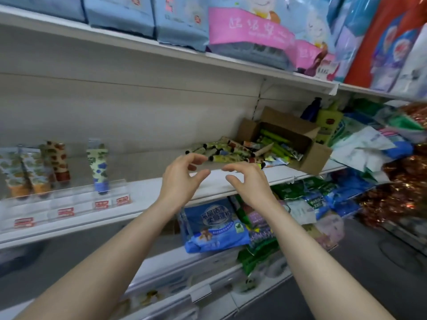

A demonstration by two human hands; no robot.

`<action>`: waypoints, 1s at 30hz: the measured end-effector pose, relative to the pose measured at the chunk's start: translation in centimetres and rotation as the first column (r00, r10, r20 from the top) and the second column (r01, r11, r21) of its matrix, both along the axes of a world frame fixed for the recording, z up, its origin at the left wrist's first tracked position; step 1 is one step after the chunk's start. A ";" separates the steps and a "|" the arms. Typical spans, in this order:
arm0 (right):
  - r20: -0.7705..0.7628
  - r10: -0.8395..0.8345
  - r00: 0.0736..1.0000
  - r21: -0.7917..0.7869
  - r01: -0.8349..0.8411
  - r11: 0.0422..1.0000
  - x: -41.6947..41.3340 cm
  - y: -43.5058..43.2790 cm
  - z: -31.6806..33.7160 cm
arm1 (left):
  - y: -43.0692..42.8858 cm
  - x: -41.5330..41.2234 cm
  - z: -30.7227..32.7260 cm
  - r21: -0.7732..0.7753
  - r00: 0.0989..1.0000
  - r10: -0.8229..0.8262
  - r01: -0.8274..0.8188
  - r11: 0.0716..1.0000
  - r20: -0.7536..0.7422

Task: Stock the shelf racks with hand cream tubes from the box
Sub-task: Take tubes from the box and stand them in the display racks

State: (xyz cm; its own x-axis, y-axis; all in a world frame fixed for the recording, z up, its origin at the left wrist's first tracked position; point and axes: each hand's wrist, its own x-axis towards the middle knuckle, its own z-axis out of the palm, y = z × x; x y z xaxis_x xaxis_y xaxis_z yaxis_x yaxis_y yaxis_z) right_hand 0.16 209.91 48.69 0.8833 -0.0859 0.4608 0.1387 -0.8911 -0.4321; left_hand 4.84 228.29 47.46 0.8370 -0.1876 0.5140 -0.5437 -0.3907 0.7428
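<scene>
A cardboard box [316, 155] lies tipped on its side on the middle shelf, green tubes inside it. A pile of patterned hand cream tubes [231, 151] with black caps has spilled out to its left. My left hand [182, 176] and my right hand [247, 181] hover side by side just in front of the pile, fingers loosely curved, holding nothing. At the left, several tubes [98, 165] stand upright in a clear acrylic rack [69, 199] on the shelf's front edge.
The white shelf [150, 188] is bare between rack and pile. Red price labels sit on the rack front. Blue packs fill the upper shelf [184, 24]. Bagged goods [215, 227] crowd the lower shelf, and more bags [369, 139] lie right of the box.
</scene>
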 end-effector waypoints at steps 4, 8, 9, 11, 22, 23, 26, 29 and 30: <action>-0.024 -0.044 0.999 -0.005 0.044 0.999 0.7 -4.5 -0.6 | -4.4 1.2 -1.1 0.046 0.998 -0.015 0.018 0.999 -0.058; -0.048 -0.086 0.995 0.025 0.088 0.996 1.9 -7.7 -1.2 | -7.6 3.0 -1.9 0.130 0.997 -0.023 0.034 0.991 -0.079; -0.053 -0.096 0.994 0.030 0.098 0.995 2.3 -8.4 -1.3 | -8.2 3.7 -2.1 0.151 0.997 -0.026 0.037 0.988 -0.075; -0.060 -0.111 0.992 0.031 0.113 0.993 3.2 -9.5 -1.6 | -9.3 5.2 -2.3 0.194 0.998 -0.028 0.038 0.980 -0.053; -0.093 -0.156 0.983 -0.075 0.149 0.986 10.2 -13.1 -3.3 | -13.0 14.3 -3.3 0.562 0.991 0.049 0.030 0.826 -0.126; -0.096 -0.153 0.984 -0.090 0.145 0.985 10.6 -13.2 -3.7 | -13.2 14.7 -3.5 0.578 0.992 0.045 0.030 0.815 -0.114; -0.109 -0.153 0.982 -0.110 0.141 0.984 11.6 -14.0 -4.5 | -13.5 15.8 -3.8 0.606 0.995 0.068 -0.009 0.796 -0.074; -0.070 -0.190 0.979 -0.149 0.178 0.973 12.2 -15.0 -4.8 | -13.7 15.9 -3.9 0.629 0.996 0.079 -0.045 0.776 -0.027; -0.059 -0.202 0.978 -0.171 0.189 0.967 12.6 -15.5 -4.8 | -13.8 15.9 -3.9 0.635 0.996 0.087 -0.059 0.771 -0.014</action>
